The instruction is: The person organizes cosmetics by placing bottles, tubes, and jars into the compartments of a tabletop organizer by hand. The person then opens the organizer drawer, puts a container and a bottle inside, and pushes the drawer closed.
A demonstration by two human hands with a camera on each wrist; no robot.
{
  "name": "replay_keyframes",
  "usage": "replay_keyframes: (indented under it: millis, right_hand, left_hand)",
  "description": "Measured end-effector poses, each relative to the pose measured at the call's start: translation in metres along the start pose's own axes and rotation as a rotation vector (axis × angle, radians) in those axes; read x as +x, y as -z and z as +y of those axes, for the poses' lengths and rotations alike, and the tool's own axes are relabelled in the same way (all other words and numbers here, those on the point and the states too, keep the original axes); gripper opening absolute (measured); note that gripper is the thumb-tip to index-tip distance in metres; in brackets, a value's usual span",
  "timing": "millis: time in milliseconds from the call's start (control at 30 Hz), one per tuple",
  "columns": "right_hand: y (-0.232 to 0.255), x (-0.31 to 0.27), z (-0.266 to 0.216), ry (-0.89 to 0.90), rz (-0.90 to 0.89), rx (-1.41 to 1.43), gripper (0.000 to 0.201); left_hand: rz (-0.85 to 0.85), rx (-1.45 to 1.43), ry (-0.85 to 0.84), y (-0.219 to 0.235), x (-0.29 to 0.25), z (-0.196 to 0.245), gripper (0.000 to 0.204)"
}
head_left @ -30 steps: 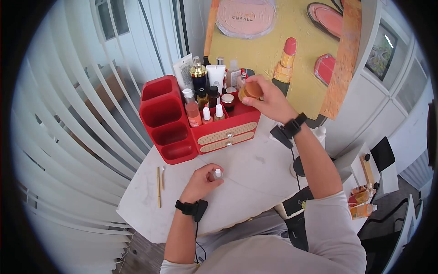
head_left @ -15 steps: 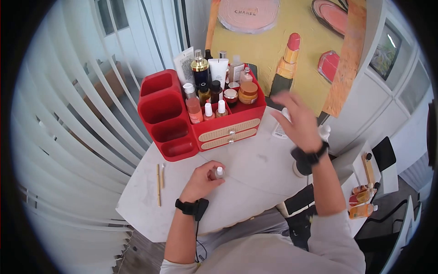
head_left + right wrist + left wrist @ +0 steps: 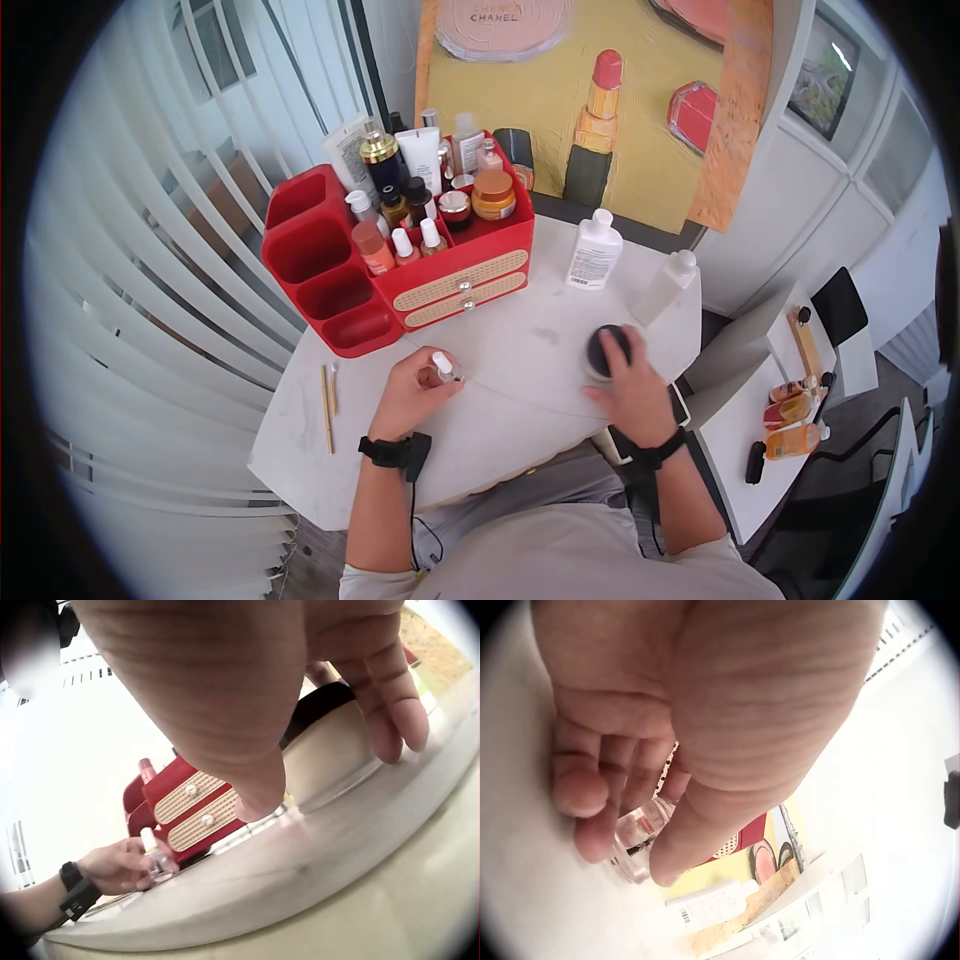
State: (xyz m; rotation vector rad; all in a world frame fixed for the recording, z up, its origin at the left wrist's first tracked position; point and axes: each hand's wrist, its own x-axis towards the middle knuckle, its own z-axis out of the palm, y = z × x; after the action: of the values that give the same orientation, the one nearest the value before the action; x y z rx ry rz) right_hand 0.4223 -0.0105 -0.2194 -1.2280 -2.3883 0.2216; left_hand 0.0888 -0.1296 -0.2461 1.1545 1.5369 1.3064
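My left hand [image 3: 403,396] holds a small clear glass bottle with a white cap [image 3: 445,369] between thumb and fingers, close over the white table [image 3: 500,400]. In the left wrist view, fingertips and thumb flank the clear bottle [image 3: 634,838]. Toward the table's right side, my right hand [image 3: 642,402] reaches over a squat jar with a black lid [image 3: 606,350]. The right wrist view has its thumb and fingers spread on either side of the pale jar [image 3: 326,769]. A red cosmetics organizer [image 3: 470,251] full of bottles, tubes and jars stands behind the left hand.
A white pump-style bottle [image 3: 595,252] and another pale bottle [image 3: 668,283] stand behind the right hand. Two thin sticks [image 3: 326,410] lie at the left. An amber jar [image 3: 493,194] sits in the organizer. Blinds [image 3: 130,300] hang along the left side.
My right hand has left the amber jar in the organizer's right compartment and moved down and right to the black-lidded jar. The left hand keeps its hold on the small bottle.
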Motion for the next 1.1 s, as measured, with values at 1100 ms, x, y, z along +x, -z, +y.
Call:
replay_keyframes:
  millis: [1100]
  right_hand:
    - [0.006,0.229,-0.057,0.368,0.26,0.451,0.027]
  left_hand:
    - [0.215,0.015,-0.2,-0.007,-0.001,0.011,0.048]
